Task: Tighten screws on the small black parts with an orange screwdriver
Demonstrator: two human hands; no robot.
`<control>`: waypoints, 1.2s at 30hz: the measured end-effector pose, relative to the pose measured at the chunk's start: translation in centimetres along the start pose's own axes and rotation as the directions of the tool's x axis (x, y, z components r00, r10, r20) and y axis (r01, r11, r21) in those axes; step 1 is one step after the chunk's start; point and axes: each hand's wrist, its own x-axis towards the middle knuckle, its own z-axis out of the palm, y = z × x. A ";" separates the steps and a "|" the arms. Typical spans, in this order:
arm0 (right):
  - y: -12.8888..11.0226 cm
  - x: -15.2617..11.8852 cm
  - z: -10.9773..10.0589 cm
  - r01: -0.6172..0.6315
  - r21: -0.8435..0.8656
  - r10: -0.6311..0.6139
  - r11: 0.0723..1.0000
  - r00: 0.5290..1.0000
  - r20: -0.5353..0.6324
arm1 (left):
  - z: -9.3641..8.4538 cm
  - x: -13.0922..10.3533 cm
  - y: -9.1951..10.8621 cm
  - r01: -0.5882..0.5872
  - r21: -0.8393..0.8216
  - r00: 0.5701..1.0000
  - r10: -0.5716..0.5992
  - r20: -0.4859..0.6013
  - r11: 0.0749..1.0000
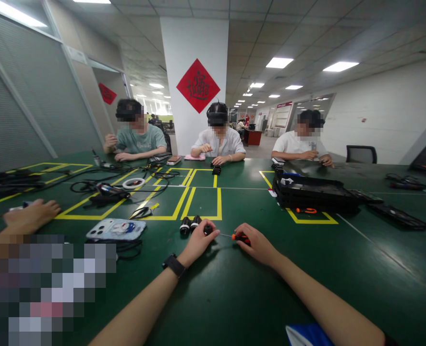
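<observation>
My left hand (197,246), with a black watch (175,265) on its wrist, is closed around a small black cylindrical part (208,230). Facing it, my right hand (256,244) grips the black and orange handle of a screwdriver (238,237). The thin metal shaft points left, toward the part in my left hand. Whether the tip touches that part is too small to tell. Just left of my left hand, two black cylinders with white bands (186,226) stand on the green table (213,298).
A phone in a patterned case (116,229) lies at left, over black cables. Black trays (313,191) and an orange-handled tool (306,210) are at right. A co-worker's hand (32,214) rests at far left. Three people sit across the table. Blue-white packaging (308,334) lies near front.
</observation>
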 end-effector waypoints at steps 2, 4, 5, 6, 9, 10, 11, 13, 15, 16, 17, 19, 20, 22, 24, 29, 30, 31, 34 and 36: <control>0.0 0.0 0.1 -0.004 -0.007 0.004 1.000 1.000 -0.003 | 0.0 0.0 -0.2 -0.007 -0.008 1.000 0.007 0.001 1.000; 0.2 0.0 0.1 -0.004 -0.019 0.004 1.000 1.000 -0.007 | 0.1 0.1 -0.4 -0.012 -0.014 1.000 0.012 0.000 1.000; 0.2 0.1 0.2 -0.001 -0.024 0.001 1.000 1.000 -0.007 | 0.1 0.1 -0.5 -0.013 -0.016 1.000 0.013 0.002 1.000; 0.3 0.1 0.2 0.005 -0.026 -0.005 1.000 1.000 -0.004 | 0.1 0.1 -0.6 -0.013 -0.018 1.000 0.013 0.004 1.000; 0.5 0.1 0.2 0.029 -0.004 -0.029 1.000 1.000 0.006 | 0.1 0.2 -0.9 -0.014 -0.027 1.000 0.014 0.010 1.000; 0.5 0.1 0.2 0.036 0.010 -0.036 0.999 0.999 0.004 | 0.1 0.2 -0.9 -0.013 -0.030 1.000 0.014 0.011 0.999; 0.5 0.1 0.2 0.042 0.023 -0.043 0.999 0.999 0.001 | 0.1 0.2 -1.0 -0.013 -0.031 1.000 0.013 0.011 0.999; 0.5 0.1 0.2 0.051 0.044 -0.051 0.998 0.999 -0.005 | 0.2 0.2 -1.0 -0.014 -0.029 1.000 0.015 0.009 0.999; 0.5 0.1 0.3 0.050 0.052 -0.050 0.997 0.999 -0.009 | 0.2 0.3 -1.0 -0.019 -0.029 1.000 0.019 0.010 0.999; 0.5 0.1 0.3 0.046 0.050 -0.045 0.998 0.999 -0.012 | 0.2 0.3 -1.0 -0.021 -0.030 1.000 0.021 0.011 0.999; 0.5 0.1 0.3 0.040 0.045 -0.039 0.998 0.999 -0.013 | 0.1 0.3 -1.0 -0.021 -0.032 1.000 0.022 0.012 0.999; 0.5 0.1 0.4 0.025 0.026 -0.025 0.999 1.000 -0.015 | 0.1 0.3 -1.0 -0.024 -0.035 1.000 0.025 0.017 0.999; 0.5 0.1 0.4 0.018 0.013 -0.017 1.000 1.000 -0.016 | 0.1 0.3 -1.0 -0.026 -0.036 0.999 0.026 0.020 0.999; 0.4 0.1 0.4 0.010 -0.008 -0.010 1.000 1.000 -0.012 | 0.1 0.3 -1.1 -0.030 -0.041 0.999 0.031 0.024 0.999; 0.4 0.2 0.3 0.013 -0.019 -0.013 1.000 1.000 -0.003 | 0.1 0.3 -1.1 -0.030 -0.045 0.999 0.031 0.024 0.999; 0.5 0.2 0.2 0.033 -0.006 -0.033 0.999 0.999 0.006 | 0.1 0.3 -1.2 -0.034 -0.046 0.999 0.034 0.012 0.998; 0.4 0.2 0.2 0.035 0.000 -0.035 0.999 0.999 0.003 | 0.1 0.3 -1.2 -0.033 -0.045 0.999 0.033 0.011 0.998; 0.4 0.2 0.2 0.034 0.007 -0.034 0.999 0.999 0.000 | 0.1 0.3 -1.2 -0.030 -0.044 0.999 0.030 0.010 0.999; 0.3 0.1 0.1 0.024 0.025 -0.024 0.999 1.000 -0.013 | 0.1 0.3 -1.1 -0.018 -0.039 1.000 0.018 0.009 0.999; 0.3 0.1 0.2 0.016 0.033 -0.015 0.999 1.000 -0.018 | 0.1 0.3 -1.0 -0.015 -0.040 1.000 0.015 0.015 0.999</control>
